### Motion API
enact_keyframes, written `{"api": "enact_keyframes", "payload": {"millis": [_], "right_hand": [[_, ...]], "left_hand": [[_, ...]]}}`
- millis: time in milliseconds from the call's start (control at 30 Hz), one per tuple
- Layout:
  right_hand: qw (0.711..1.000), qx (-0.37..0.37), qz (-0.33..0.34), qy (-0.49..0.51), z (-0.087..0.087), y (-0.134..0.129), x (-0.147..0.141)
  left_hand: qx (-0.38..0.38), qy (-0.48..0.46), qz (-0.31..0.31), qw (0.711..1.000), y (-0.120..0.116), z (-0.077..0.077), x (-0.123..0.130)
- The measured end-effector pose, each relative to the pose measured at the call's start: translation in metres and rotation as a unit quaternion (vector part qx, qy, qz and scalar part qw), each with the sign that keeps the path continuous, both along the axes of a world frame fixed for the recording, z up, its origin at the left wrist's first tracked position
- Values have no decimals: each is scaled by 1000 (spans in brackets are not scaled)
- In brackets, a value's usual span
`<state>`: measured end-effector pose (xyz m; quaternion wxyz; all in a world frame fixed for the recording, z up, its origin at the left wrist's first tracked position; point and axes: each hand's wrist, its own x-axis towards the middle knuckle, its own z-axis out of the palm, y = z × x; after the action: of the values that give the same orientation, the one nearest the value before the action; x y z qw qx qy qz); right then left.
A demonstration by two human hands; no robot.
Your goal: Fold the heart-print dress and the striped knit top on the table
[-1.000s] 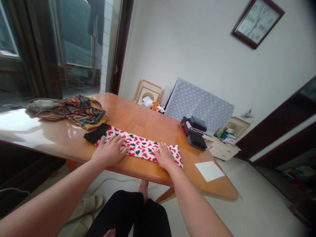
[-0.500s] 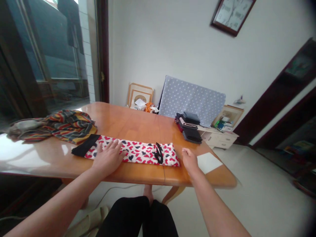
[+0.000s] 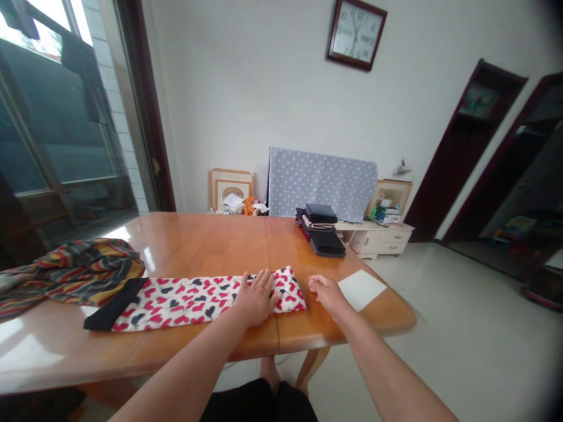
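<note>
A folded heart-print garment (image 3: 189, 302), white with red and dark hearts and a black band at its left end, lies in a long strip along the near side of the wooden table. My left hand (image 3: 257, 299) rests flat on it near the right end, fingers outstretched, covering where the black tie was seen. Just past the garment's right end, my right hand (image 3: 325, 292) is closed in a loose fist, apart from the cloth. Nothing shows in its fingers.
A crumpled striped cloth (image 3: 97, 264) lies at the left, against the garment's black band. Folded dark clothes (image 3: 323, 228) are stacked at the back right. A white sheet (image 3: 361, 288) lies beside my right hand, near the table's (image 3: 211, 240) right edge.
My left hand has slid right along the garment, from near the black band to over the black tie. My right hand stays by the right end. The view has shifted.
</note>
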<state>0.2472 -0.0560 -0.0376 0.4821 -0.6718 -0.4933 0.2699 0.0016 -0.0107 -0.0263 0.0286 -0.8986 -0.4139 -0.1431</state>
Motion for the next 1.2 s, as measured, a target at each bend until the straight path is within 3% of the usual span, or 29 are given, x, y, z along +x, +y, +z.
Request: {"api": "enact_keyframes", "payload": {"millis": [133, 300, 533, 700, 900, 1200], "right_hand": [[999, -8, 23, 33, 14, 16, 10], [994, -3, 93, 61, 27, 55, 3], [982, 0, 171, 79, 21, 102, -19], [978, -5, 204, 53, 18, 116, -20], [966, 5, 254, -46, 17, 126, -25], [964, 11, 188, -187, 2, 132, -15]], "left_hand": [[6, 4, 3, 1000, 3, -13, -5], [22, 0, -2, 1000, 0, -13, -5], [15, 18, 5, 1000, 0, -7, -5], [21, 16, 7, 1000, 1, -9, -5], [11, 23, 9, 1000, 1, -9, -3], [5, 29, 10, 1000, 1, -8, -3]]}}
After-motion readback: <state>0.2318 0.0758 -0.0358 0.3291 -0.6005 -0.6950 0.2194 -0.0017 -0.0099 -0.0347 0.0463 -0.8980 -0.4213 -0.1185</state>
